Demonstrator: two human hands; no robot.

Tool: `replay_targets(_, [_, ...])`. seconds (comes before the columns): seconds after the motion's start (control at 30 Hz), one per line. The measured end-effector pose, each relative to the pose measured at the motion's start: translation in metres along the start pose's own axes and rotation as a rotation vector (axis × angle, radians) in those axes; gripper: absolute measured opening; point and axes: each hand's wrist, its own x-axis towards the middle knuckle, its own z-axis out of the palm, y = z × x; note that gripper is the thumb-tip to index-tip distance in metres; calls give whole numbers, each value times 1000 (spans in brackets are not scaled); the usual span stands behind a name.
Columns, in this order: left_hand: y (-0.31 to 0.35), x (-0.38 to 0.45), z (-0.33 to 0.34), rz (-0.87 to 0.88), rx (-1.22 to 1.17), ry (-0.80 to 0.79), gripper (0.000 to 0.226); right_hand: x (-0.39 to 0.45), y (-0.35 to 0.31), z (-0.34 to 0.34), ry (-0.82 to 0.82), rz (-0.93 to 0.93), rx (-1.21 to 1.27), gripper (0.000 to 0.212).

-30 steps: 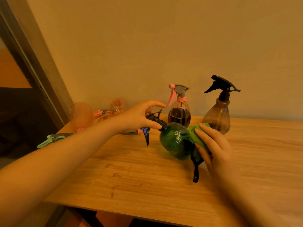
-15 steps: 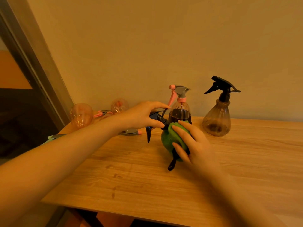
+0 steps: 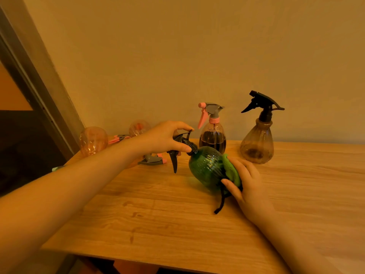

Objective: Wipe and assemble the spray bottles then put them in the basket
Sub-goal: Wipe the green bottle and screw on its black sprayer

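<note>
My left hand (image 3: 165, 140) grips the green bottle (image 3: 206, 168) sprayer, right hand (image 3: 244, 181) slid the cloth (image 3: 231, 170) back to 3 o'clock; wiping continues.

A ribbed, round green translucent plastic spray bottle (image 3: 205, 168) with a black trigger head (image 3: 180, 147) lies tilted near the table's centre, neck pointing to about ten o'clock. A green cloth (image 3: 232, 171) is pressed against its base at four o'clock, with a black cord (image 3: 221, 202) dangling beneath. At twelve o'clock stands an upright clear bottle with a pink-and-grey trigger (image 3: 212, 133), seemingly holding dark liquid. At two o'clock stands an upright smoky conical bottle with a black trigger (image 3: 257, 143). At ten o'clock are two headless clear pinkish bottles (image 3: 93, 141) and a loose grey-and-pink trigger head (image 3: 153, 160).
</note>
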Motion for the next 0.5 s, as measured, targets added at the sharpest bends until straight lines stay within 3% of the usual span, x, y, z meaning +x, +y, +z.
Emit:
replay_targets(0.2, [17,7,2,-73,-93,-62,59,7,-16,3,89,-38,-130,49])
replay_targets(0.5, [26,14,5,-142,-193,-48,59,32,-38,1,-60,-200,-202,47])
